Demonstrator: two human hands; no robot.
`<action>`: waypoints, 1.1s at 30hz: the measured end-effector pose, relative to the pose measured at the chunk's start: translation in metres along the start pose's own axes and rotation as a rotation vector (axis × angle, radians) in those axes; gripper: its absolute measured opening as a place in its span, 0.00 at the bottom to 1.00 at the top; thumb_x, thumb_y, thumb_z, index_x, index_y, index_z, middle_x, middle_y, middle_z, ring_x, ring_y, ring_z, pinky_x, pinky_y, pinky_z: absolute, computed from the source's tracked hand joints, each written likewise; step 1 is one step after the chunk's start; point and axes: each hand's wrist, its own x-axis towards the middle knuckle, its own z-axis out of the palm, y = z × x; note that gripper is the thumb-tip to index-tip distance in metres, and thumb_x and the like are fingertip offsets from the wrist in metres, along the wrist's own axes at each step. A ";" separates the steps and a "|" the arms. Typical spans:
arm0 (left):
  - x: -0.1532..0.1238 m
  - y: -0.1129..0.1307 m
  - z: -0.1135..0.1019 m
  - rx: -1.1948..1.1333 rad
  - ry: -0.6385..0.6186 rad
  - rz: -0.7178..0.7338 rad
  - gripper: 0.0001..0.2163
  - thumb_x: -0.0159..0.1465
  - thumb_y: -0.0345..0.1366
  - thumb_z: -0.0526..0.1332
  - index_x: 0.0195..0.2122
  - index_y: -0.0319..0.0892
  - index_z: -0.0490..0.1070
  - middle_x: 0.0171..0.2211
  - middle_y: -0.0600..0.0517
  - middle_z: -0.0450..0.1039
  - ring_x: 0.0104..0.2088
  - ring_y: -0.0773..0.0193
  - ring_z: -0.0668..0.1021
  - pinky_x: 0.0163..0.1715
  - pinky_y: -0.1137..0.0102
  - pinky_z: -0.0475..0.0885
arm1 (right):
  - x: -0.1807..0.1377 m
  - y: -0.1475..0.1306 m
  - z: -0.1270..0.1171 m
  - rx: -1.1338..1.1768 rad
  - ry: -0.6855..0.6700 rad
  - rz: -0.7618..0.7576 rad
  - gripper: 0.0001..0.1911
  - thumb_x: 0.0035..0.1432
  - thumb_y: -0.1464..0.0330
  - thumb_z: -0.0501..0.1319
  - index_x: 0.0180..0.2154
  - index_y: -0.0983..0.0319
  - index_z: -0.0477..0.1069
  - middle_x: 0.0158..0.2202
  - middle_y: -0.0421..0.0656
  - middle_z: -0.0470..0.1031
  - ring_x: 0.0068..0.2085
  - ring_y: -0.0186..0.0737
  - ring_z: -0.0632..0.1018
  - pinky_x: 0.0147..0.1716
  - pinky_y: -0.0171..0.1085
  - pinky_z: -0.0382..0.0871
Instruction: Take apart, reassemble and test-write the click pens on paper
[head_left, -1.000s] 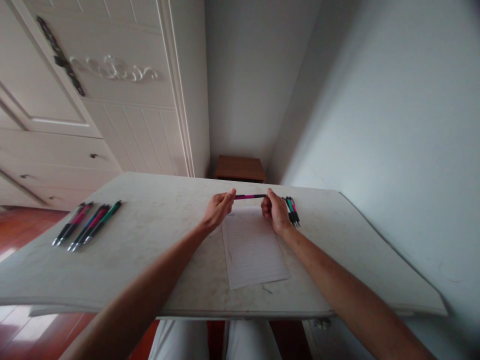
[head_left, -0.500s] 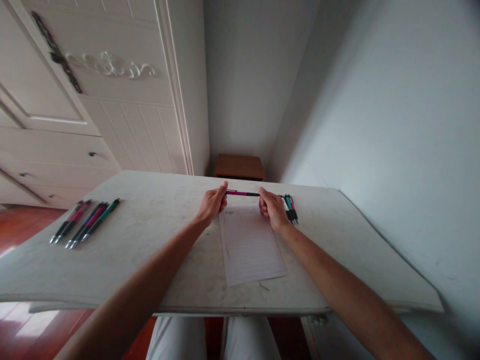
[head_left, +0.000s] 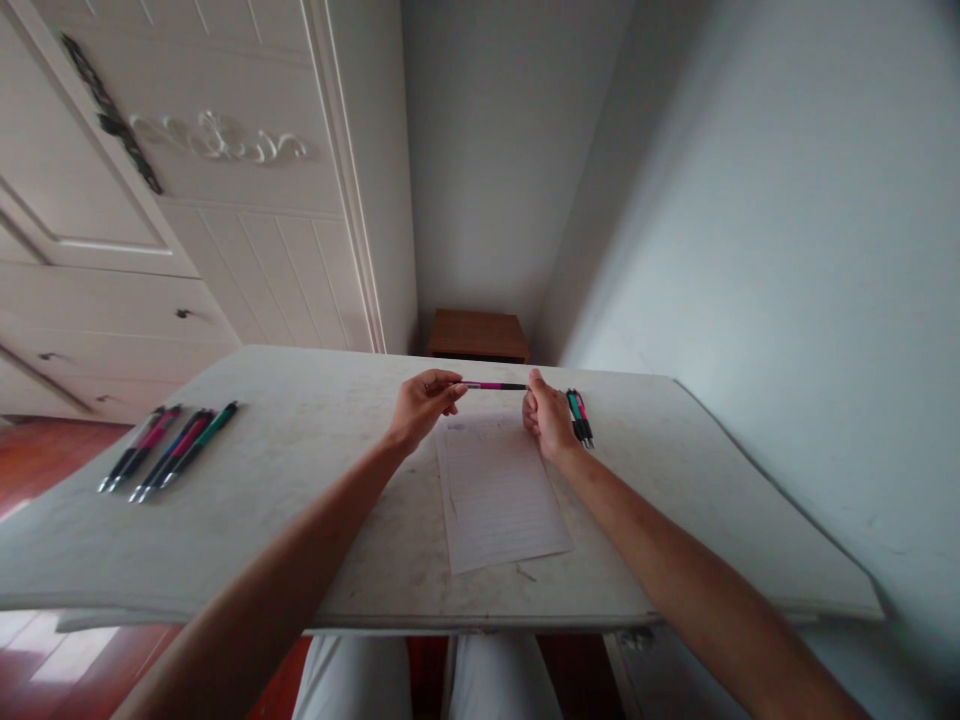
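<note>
A purple pen (head_left: 493, 386) with a black grip is held level between my two hands, above the far edge of a lined sheet of paper (head_left: 506, 500). My left hand (head_left: 427, 405) pinches the pen's left end between thumb and fingertips. The right end is closed inside my right hand (head_left: 547, 412), thumb on top. Just right of that hand lies a small group of pens (head_left: 581, 415), green and pink with black grips, partly hidden behind it.
Several pens (head_left: 169, 450) lie side by side on the left of the white table (head_left: 300, 500). A white cabinet (head_left: 285, 250) stands beyond the table at the left, a pale wall (head_left: 787, 300) rises at the right, and a brown wooden box-like piece (head_left: 480, 330) sits behind.
My left hand has loosened from a closed grip with the thumb up to a fingertip pinch. The pen and my right hand have shifted slightly to the right.
</note>
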 end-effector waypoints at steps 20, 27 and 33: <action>-0.005 -0.005 0.001 0.186 0.108 -0.069 0.29 0.64 0.59 0.50 0.14 0.44 0.56 0.09 0.55 0.57 0.12 0.70 0.63 0.16 0.73 0.59 | -0.007 0.006 0.005 -0.242 -0.046 -0.159 0.32 0.54 0.39 0.55 0.17 0.57 0.53 0.13 0.35 0.55 0.16 0.29 0.55 0.14 0.33 0.48; -0.011 0.000 0.003 0.258 0.033 0.036 0.24 0.63 0.59 0.54 0.33 0.39 0.69 0.24 0.52 0.71 0.17 0.70 0.71 0.18 0.74 0.66 | -0.003 0.005 0.003 -0.173 0.042 -0.106 0.31 0.54 0.40 0.57 0.17 0.57 0.52 0.13 0.33 0.53 0.15 0.28 0.54 0.13 0.32 0.45; -0.003 -0.005 0.002 0.188 0.046 0.114 0.22 0.54 0.50 0.67 0.41 0.39 0.69 0.33 0.50 0.74 0.19 0.71 0.73 0.18 0.75 0.67 | 0.000 0.005 0.002 -0.046 0.054 -0.066 0.31 0.52 0.42 0.59 0.17 0.58 0.52 0.13 0.32 0.51 0.14 0.26 0.51 0.14 0.32 0.41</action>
